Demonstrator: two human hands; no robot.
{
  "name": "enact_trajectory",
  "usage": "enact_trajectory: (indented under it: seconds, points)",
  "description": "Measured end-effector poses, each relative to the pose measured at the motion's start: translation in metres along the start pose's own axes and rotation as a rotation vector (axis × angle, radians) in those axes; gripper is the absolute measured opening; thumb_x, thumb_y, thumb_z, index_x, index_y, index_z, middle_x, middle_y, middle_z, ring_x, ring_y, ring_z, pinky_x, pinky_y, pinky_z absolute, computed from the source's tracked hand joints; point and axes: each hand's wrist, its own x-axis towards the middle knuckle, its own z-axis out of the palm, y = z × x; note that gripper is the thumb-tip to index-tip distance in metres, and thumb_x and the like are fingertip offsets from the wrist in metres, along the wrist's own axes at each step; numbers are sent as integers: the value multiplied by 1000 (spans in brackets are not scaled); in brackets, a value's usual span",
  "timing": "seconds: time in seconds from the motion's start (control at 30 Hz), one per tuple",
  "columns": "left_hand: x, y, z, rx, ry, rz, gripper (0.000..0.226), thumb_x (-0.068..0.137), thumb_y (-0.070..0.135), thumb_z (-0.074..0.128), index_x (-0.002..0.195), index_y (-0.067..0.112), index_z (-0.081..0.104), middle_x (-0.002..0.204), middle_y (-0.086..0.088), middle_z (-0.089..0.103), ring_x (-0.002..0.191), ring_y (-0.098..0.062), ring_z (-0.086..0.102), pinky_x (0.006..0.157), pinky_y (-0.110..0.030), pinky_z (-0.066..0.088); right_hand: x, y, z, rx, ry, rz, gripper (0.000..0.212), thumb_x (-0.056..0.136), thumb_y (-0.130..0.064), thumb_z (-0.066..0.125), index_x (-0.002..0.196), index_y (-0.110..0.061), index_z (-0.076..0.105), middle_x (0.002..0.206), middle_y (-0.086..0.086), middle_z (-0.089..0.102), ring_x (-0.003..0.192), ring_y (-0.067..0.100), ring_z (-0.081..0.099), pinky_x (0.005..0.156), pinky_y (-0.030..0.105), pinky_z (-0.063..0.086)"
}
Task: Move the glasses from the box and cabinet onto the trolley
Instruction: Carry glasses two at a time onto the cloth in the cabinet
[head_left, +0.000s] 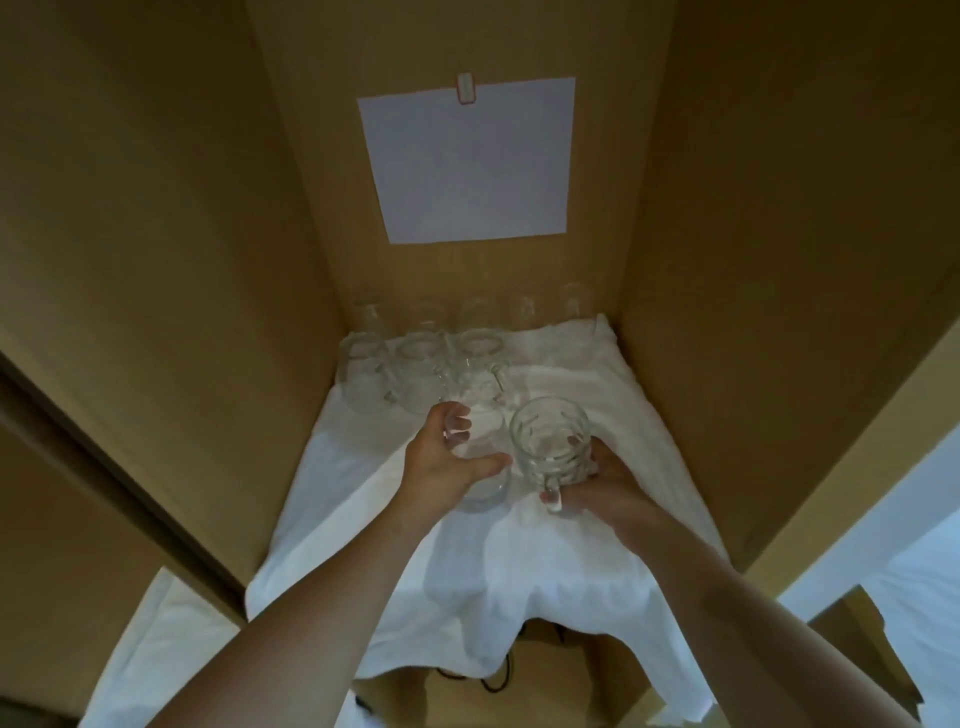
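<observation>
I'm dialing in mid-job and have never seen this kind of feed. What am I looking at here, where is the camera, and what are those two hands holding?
There is no machine here: a person works bare-handed, and the single camera sits on their head, looking forward and down. You see into a wooden cabinet whose shelf is covered by a white cloth. The left hand curls its fingers round one clear glass mug. The right hand holds a second glass mug upright. More glasses stand in rows at the back of the shelf. A sheet of white paper is fixed to the back wall. The trolley is not in view.
</observation>
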Motion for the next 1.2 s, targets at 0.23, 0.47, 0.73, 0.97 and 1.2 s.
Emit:
enact_trajectory:
  seconds: [0.23, 0.47, 0.73, 0.97, 1.2]
  points:
    - [15, 5, 2, 24, -34, -37, 70, 54, 21, 100, 110, 31, 59, 111, 0, 63, 103, -15, 65, 79, -26, 55, -19, 9, -7, 587, 85, -38, 85, 39, -19, 90, 117, -34, 59, 110, -8, 71, 94, 9, 71, 62, 19, 55]
    - [53, 17, 11, 3, -38, -106, 79, 30, 46, 95, 100, 26, 64, 107, -4, 69, 93, -18, 70, 74, -23, 53, 5, -13, -34, 685, 209, -62, 82, 60, 15, 84, 124, -28, 58, 119, 3, 67, 105, 20, 68, 84, 50, 61]
    - [88, 15, 11, 36, -100, -42, 76, 27, 49, 93, 93, 29, 62, 99, 2, 71, 95, -20, 71, 88, -38, 58, 74, -56, -42, -31, 350, -90, 95, 57, 18, 77, 140, -22, 54, 131, 17, 52, 116, 31, 57, 96, 39, 54]
    - [116, 8, 6, 32, -168, -43, 63, 53, 20, 102, 100, 30, 60, 109, -2, 68, 98, -19, 70, 86, -33, 58, 116, -83, -26, -651, 411, -239, 91, 75, 7, 65, 149, -41, 41, 151, 12, 27, 132, 36, 36, 107, 40, 43]
    - [120, 4, 5, 39, -194, -55, 65, 58, 16, 99, 108, 27, 59, 114, -5, 65, 107, -23, 67, 94, -37, 56, 141, -90, -13, -941, 391, -406, 93, 79, 4, 65, 158, -27, 28, 160, 12, 25, 139, 34, 33, 104, 43, 44]
